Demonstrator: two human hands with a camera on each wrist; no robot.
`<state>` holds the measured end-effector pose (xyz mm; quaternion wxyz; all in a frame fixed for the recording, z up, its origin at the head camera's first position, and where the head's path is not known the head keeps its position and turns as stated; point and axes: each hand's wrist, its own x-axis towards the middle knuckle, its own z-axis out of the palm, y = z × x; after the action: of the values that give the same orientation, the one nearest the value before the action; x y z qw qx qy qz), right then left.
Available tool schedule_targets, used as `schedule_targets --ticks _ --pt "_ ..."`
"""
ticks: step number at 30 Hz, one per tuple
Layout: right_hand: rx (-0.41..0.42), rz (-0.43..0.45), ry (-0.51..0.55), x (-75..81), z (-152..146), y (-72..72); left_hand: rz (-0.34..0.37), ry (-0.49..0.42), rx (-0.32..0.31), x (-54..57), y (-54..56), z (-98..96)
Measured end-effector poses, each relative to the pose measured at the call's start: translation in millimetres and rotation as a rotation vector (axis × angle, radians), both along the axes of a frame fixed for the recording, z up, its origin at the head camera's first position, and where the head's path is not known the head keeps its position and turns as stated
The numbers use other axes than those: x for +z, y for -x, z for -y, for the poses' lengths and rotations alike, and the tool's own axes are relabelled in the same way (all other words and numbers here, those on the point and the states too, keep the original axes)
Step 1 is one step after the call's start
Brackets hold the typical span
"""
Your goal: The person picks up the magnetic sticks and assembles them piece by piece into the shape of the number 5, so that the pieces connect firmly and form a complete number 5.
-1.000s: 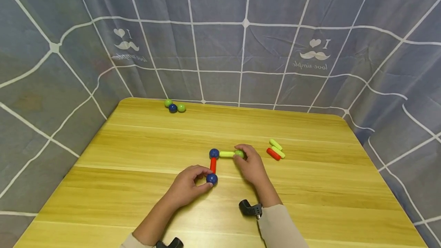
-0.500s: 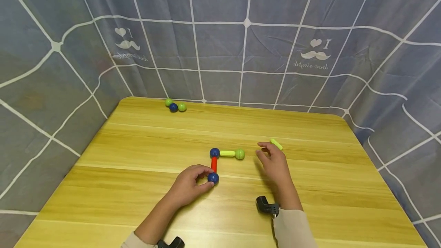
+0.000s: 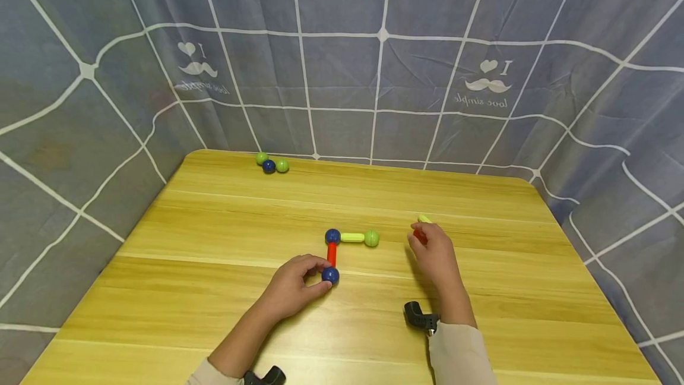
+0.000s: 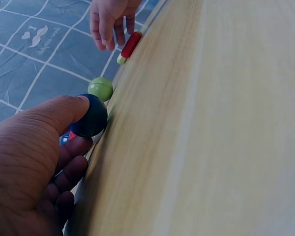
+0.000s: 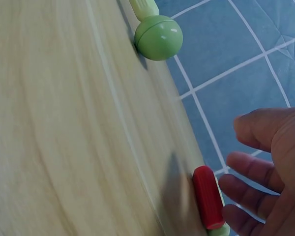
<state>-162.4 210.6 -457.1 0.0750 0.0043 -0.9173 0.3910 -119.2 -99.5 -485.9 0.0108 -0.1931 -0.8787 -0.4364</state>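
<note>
The left hand (image 3: 295,290) pinches the near blue ball (image 3: 330,276) between thumb and fingers, with that ball sitting on the wood-grain table (image 3: 214,308). From it the joined red rod (image 3: 332,254) runs away from the person to the far blue ball (image 3: 332,236), where the joined lime rod (image 3: 352,237) turns off to the right and ends in the green ball (image 3: 371,238), so the 5 pieces form an angled chain near the middle of the table. The right hand (image 3: 436,252) is well to the right of this chain, its thumb apart from its fingers, gripping nothing; its fingers are just beside the loose red rod (image 5: 208,197), though whether they touch it is hard to tell. At least 1 loose lime rod (image 3: 424,218) lies there, partly hidden by the hand. At the table's far left edge, 2 spare green balls (image 3: 282,166) and 1 spare blue ball (image 3: 269,166) sit clustered in front of the grey-blue curtain (image 3: 342,76).
</note>
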Motion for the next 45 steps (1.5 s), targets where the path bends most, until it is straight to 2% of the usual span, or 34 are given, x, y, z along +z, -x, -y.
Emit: schedule_targets --ticks 8,17,45 --pt "0.002 0.015 -0.001 -1.0 -2 -0.4 -0.001 -0.004 0.001 0.3 -0.3 -0.2" --pt "-0.057 0.029 -0.036 1.5 -11 -3.4 -0.002 -0.001 0.004 -1.1 -0.7 0.0" --pt "0.011 0.118 -0.06 -12.2 -3 1.7 -0.019 0.001 -0.002 -2.7 0.0 -0.8"
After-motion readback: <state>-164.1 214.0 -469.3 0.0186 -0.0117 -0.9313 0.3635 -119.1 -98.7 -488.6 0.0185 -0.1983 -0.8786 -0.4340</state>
